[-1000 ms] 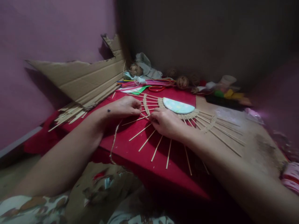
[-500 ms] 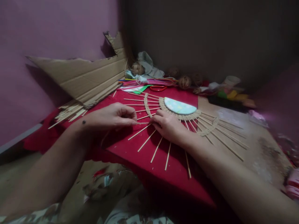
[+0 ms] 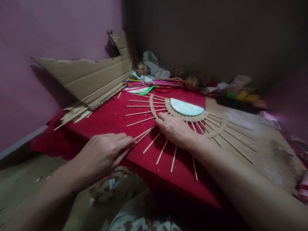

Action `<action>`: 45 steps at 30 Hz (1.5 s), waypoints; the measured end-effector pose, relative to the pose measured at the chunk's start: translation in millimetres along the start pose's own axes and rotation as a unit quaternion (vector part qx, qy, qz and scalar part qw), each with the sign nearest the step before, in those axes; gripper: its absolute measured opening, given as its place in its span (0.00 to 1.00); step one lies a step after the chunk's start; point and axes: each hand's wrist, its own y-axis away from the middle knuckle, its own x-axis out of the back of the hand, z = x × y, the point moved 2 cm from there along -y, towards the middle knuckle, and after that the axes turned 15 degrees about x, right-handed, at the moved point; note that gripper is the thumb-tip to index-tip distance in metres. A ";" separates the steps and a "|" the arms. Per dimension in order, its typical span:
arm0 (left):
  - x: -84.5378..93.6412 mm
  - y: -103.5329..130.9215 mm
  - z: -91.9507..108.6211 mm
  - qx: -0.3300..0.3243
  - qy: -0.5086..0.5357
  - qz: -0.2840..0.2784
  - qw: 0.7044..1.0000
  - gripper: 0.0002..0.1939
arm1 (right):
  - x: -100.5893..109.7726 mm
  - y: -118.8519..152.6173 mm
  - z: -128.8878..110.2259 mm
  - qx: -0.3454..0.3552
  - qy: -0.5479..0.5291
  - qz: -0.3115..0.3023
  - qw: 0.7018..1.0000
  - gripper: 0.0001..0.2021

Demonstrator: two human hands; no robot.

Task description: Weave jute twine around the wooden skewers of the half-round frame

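Note:
On the red cloth lies a half-round woven piece point(image 3: 167, 106) with thin sticks fanning out and a pale blue-green patterned half disc point(image 3: 186, 106) along its straight side. Outer bands of twine point(image 3: 151, 106) cross the sticks at the left and right. My left hand point(image 3: 113, 149) is closed at the cloth's front edge, pulling a twine strand point(image 3: 145, 135) taut beside one stick. The strand runs to my right hand point(image 3: 172, 128), whose fingers are closed on the sticks where the left twine band ends. Those fingertips hide the exact grip.
Torn cardboard point(image 3: 96, 75) leans on the wall at the left above a bundle of sticks point(image 3: 72, 116). Behind the fan lie red-handled scissors point(image 3: 164, 89), twine balls point(image 3: 192, 82) and pink strips. A brown board point(image 3: 240, 128) extends right; the red cloth point(image 3: 103, 118) covers the table.
My left hand has moved down and toward me, drawing the twine from level to slanting alongside a stick. My right hand stays at nearly the same place on the fan.

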 end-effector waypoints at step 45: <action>5.8 -171.6 -63.0 0.100 -0.086 0.008 0.991 0.15 | -7.3 8.7 2.3 -0.033 -0.171 0.169 0.970 0.19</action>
